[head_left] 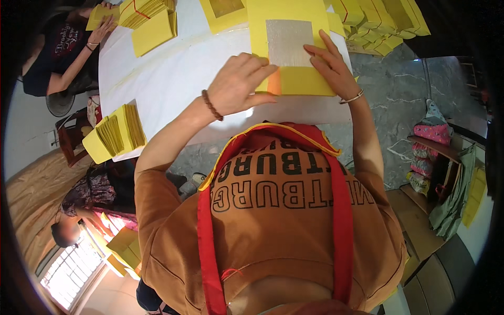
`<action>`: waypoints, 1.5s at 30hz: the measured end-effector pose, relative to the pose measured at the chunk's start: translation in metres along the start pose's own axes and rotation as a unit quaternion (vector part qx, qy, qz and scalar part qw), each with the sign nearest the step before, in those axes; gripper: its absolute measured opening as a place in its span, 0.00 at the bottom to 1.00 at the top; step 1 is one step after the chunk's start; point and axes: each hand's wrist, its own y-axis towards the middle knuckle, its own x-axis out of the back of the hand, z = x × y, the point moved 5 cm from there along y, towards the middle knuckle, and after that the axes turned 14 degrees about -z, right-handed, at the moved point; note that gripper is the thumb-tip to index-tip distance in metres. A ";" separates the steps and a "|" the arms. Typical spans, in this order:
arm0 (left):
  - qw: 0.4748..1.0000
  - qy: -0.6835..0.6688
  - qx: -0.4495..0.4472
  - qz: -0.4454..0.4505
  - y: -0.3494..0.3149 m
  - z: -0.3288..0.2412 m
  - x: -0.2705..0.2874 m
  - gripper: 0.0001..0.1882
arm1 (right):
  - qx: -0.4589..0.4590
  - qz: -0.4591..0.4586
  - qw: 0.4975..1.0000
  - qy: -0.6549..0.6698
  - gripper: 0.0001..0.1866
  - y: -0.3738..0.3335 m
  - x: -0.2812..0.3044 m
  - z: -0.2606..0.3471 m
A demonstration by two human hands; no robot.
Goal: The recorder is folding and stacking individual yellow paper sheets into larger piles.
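Brown sweatshirt (pixel 294 236) with big block lettering, mine, fills most of the view, red fabric apron straps (pixel 344 226) running down it. Past that, on the table in front of my chest, is the thing I'm handling: a flat, bright yellow paper piece (pixel 294 50) with a shiny grey rectangular panel (pixel 287 37) and a plain yellow band (pixel 307 81) along its near edge, which looks folded over.

My left hand (pixel 239 79) is at the near left corner, fingers curled, thumb apart from them along the edge. An orange strip (pixel 274 81) shows by those fingers; can't tell whether I'm pinching it or even whether it's separate. My right hand (pixel 336 65) is spread loosely over the right edge, not clenched around anything.

Biggest worry imo: that right hand looks light, so an uneven push from the left could twist the piece and leave the band crooked. Dragging fingertips might crease the panel too, if it's as thin as it looks.

Around it is a white-covered table (pixel 173 68), with stacked yellow bundles (pixel 388 21) beyond to the right, another yellow bundle (pixel 115 134) at the left corner, and a co-worker's hand (pixel 107 26) on yellow paper at far left.
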 end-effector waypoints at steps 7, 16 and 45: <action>0.997 -0.046 0.043 0.046 -0.001 0.001 -0.011 0.15 | -0.004 -0.005 0.998 0.065 0.14 -0.003 0.004 -0.007; 0.877 -0.268 0.377 0.131 -0.009 0.044 -0.026 0.11 | -0.082 0.017 0.983 0.166 0.28 -0.002 0.010 -0.008; 0.934 -0.290 0.204 0.054 0.001 0.051 -0.005 0.20 | -0.091 0.045 0.974 0.201 0.34 -0.004 0.005 -0.018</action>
